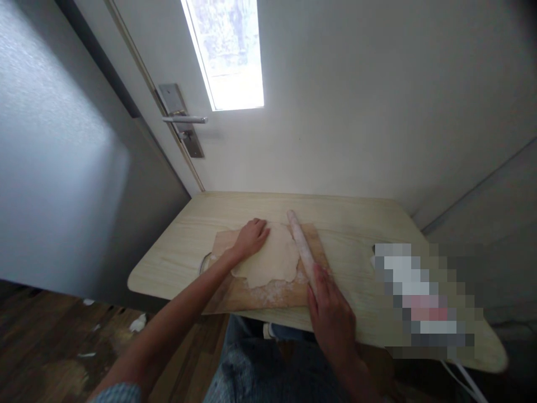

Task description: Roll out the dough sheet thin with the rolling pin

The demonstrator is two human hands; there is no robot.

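Observation:
A sheet of rolled-out dough (271, 260) with an uneven edge lies on a wooden board (268, 296) dusted with flour. My left hand (251, 238) rests on the dough's upper left part, its fingers stretched out and pointing away from me. In my right hand (331, 308) is the near end of a floury rolling pin (301, 240). The pin lies slanted along the dough's right side, its far end reaching past the board's back edge. My right palm hides the pin's near end.
The board is on a pale wood-grain table (356, 224) with rounded corners. A blurred-out object (419, 296) with a white cable is on the right. Behind stands a white door with a metal handle (184, 119) and a bright window. White scraps (138, 323) litter the floor.

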